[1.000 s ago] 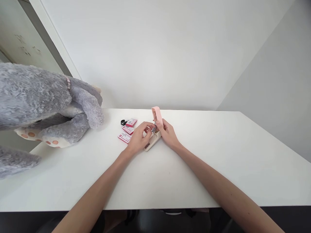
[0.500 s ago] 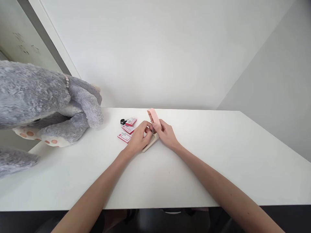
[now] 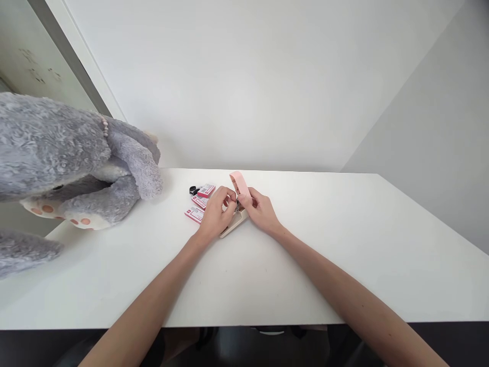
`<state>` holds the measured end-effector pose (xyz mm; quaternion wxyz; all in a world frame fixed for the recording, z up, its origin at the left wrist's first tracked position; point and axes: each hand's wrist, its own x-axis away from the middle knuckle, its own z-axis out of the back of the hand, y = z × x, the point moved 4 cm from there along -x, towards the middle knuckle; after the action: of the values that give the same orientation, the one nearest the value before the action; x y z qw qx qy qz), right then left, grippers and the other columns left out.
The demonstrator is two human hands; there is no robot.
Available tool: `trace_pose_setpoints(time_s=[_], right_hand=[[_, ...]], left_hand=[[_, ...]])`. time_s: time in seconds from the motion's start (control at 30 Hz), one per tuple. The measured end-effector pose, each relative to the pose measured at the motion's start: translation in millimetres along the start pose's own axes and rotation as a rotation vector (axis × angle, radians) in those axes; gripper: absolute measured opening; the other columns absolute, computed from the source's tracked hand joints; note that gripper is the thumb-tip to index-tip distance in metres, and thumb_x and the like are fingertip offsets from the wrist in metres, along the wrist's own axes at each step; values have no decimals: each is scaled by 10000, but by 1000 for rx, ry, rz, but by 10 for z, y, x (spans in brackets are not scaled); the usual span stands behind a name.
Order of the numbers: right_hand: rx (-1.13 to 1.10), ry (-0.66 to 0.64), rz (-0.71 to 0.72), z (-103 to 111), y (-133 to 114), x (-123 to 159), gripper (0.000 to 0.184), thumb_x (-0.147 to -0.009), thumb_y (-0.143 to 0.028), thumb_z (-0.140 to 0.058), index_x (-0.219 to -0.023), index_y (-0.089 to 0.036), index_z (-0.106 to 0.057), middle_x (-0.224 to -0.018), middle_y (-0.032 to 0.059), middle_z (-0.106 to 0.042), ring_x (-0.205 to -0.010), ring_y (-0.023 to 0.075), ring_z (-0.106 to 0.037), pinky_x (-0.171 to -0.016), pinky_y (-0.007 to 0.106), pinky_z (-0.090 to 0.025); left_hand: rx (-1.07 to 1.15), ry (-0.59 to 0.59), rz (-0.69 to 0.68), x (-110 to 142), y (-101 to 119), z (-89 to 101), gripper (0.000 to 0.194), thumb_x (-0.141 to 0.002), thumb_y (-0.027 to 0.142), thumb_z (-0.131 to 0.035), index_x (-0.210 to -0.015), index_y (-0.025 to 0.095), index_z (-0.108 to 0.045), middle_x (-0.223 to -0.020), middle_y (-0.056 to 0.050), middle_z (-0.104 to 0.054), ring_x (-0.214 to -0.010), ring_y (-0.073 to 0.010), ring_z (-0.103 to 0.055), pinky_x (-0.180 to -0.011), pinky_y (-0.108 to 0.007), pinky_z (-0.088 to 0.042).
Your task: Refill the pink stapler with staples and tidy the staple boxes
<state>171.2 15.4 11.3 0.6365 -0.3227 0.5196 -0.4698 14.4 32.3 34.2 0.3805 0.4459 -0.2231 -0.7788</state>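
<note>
A stapler with a pink top arm (image 3: 240,183) and a cream base (image 3: 234,225) lies swung wide apart on the table in front of me. My right hand (image 3: 263,210) is wrapped round its hinge end, with the thumb against the pink arm. At the stapler's metal middle part (image 3: 237,206), the fingers of my left hand (image 3: 217,211) are bent into a pinch. Whatever sits between those fingertips is too small and hidden to make out. Just left of that hand lie small red-and-white boxes, one at the back (image 3: 207,190), one in the middle (image 3: 199,202) and one nearer (image 3: 194,214), partly covered by the hand.
Behind the boxes is a small black object (image 3: 194,190). A large grey plush toy (image 3: 126,173) sits on the left side of the white table (image 3: 324,244). A white wall (image 3: 244,92) rises at the table's back edge.
My left hand has shifted slightly left and up, its fingers still bent at the stapler. The stapler has moved a little to the left, while my right hand keeps its hold.
</note>
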Motion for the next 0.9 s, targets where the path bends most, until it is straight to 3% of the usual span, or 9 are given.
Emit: trace_pose_setpoints(time_s=[0.17,0.3,0.43,0.53,0.67,0.9], right_hand=[[16,-7,0,4,-49,11,383,-989,-597,-566,-1044,-242,-699,-872,22,-744,-780,191,-678,-701,305,-496],[69,28,-3,15,-60,19,367,-963,-588,-611,-1069,-254,-721,-866,5,-743,-734,178,-624,-676,303,-471],[90,78,-26,22,-21,7,379,-904,-603,-688,-1076,-269,-735,-907,-3,-756,-702,171,-576,-654,304,-453],[117,147,-65,47,33,-11,395,-879,-619,-709,-1056,-268,-744,-913,3,-765,-686,174,-562,-661,314,-455],[181,230,-82,89,91,-31,411,-867,-630,-713,-1070,-277,-764,-986,20,-762,-707,182,-568,-692,331,-460],[272,255,-67,96,114,-29,405,-841,-628,-759,-1091,-311,-796,-894,13,-646,-764,199,-576,-723,341,-446]], left_hand=[[251,82,158,-45,-77,50,72,-925,194,-473,-889,227,-526,-876,2,-583,-792,-144,-605,-742,-283,-471],[461,229,281,-84,-165,121,48,-906,197,-479,-872,221,-502,-934,14,-588,-694,-92,-600,-744,-265,-491],[633,326,447,-86,-262,169,59,-874,215,-507,-836,223,-463,-905,24,-601,-525,-56,-514,-564,-233,-422],[726,323,496,-79,-272,178,114,-836,211,-539,-778,219,-441,-808,25,-581,-481,-56,-459,-475,-220,-333],[803,284,511,-78,-231,157,145,-780,165,-567,-737,211,-437,-701,37,-523,-456,-47,-397,-462,-209,-322],[1001,244,637,-89,-266,122,182,-698,160,-563,-710,207,-387,-625,85,-300,-428,-28,-165,-401,-204,-164]])
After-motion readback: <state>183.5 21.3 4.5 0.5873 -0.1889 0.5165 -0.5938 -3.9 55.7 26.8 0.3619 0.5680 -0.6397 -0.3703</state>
